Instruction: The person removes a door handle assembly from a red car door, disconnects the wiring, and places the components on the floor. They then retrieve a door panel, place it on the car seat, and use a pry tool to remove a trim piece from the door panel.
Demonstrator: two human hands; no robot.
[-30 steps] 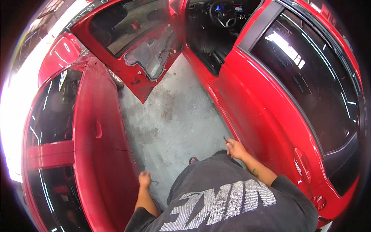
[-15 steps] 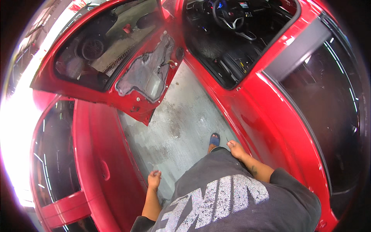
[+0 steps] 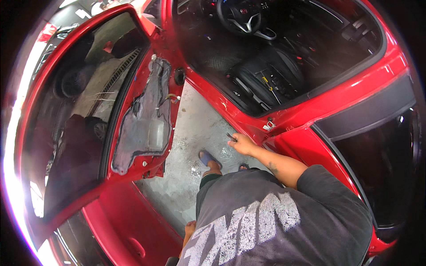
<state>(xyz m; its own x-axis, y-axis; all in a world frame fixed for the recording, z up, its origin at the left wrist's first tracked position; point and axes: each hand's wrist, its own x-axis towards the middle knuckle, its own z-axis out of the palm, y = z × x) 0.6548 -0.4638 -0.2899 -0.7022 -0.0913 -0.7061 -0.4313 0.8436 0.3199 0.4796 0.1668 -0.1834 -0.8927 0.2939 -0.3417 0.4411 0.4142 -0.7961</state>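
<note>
My right hand (image 3: 242, 144) is closed around a slim dark tool (image 3: 231, 137), whose thin end sticks out past the fingers; its exact kind is too small to tell. This hand is over the floor, near the sill of a red car's open front doorway. Low beside my shirt hangs my left hand (image 3: 190, 228), partly cut off by my body, its fingers unclear. Ahead on the left, the red front door (image 3: 137, 165) stands open without its inner trim. A grey lining sheet (image 3: 141, 119) with black sealant edges covers its inner face.
On the black front seat (image 3: 253, 71) lie a yellow-handled screwdriver (image 3: 268, 84) and other small items. The door latch striker (image 3: 269, 125) juts from the body pillar. Another red car's side (image 3: 128, 221) stands close on the left. Grey floor (image 3: 191, 119) runs between.
I have stepped forward toward the open doorway, so door and seat are nearer. My right hand has reached forward with the tool. My left hand has dropped back beside my body.
</note>
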